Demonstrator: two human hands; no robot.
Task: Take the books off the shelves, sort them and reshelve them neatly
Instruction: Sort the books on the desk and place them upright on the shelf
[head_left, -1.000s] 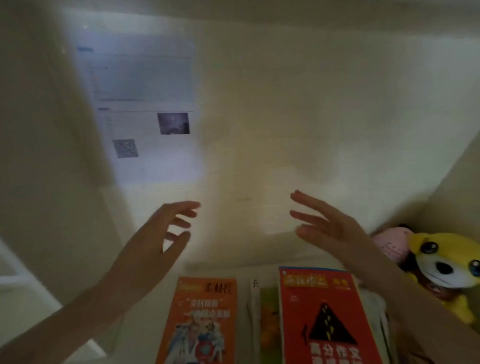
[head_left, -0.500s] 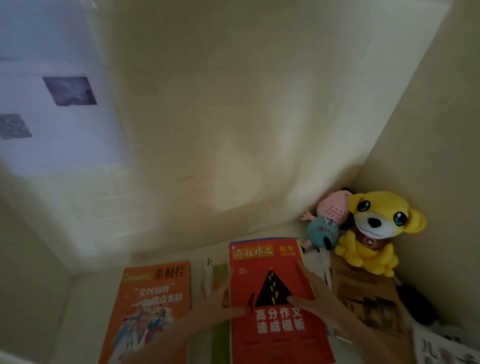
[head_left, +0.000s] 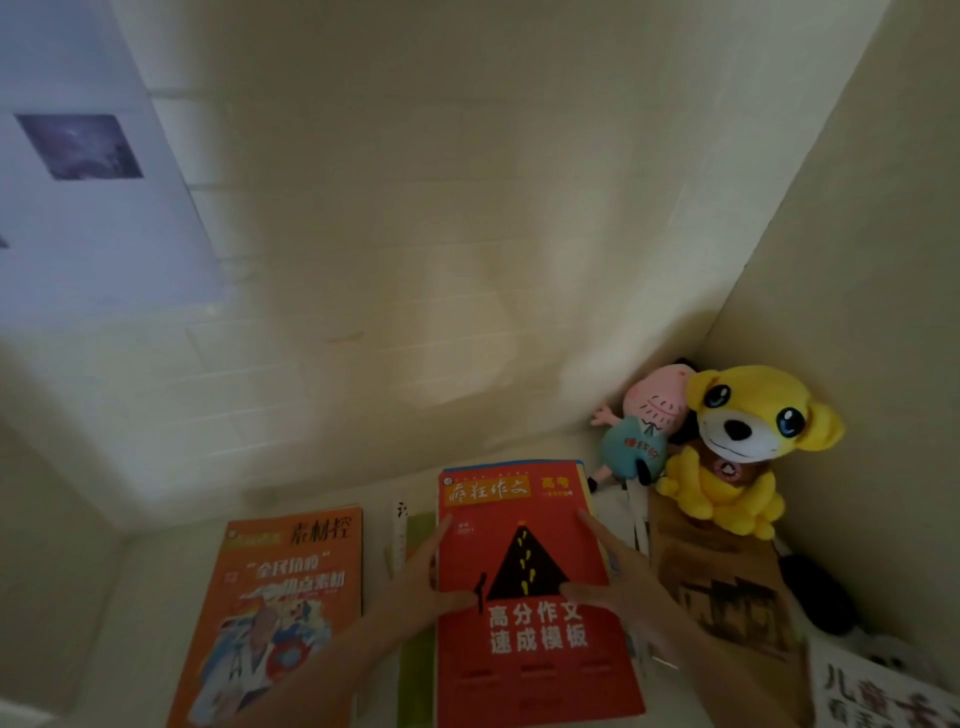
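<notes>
A red book (head_left: 524, 660) with a black triangle and white characters lies flat on top of a stack on the shelf surface. My left hand (head_left: 423, 584) grips its left edge, thumb across the cover. My right hand (head_left: 613, 577) grips its right edge, thumb on the cover too. A green book (head_left: 418, 654) and a white one (head_left: 399, 530) show under it at the left. An orange book (head_left: 283, 608) lies flat to the left, apart from my hands. A brown book (head_left: 727, 597) lies to the right.
A yellow plush dog (head_left: 737, 441) and a pink plush figure (head_left: 644, 426) sit in the back right corner. A white book with black characters (head_left: 878, 696) lies at the lower right. A poster (head_left: 78, 208) hangs on the left wall. Walls close in behind and at right.
Both hands came down from mid-air in front of the wall and took hold of the red book's two side edges. The view swung right and closer to the stack.
</notes>
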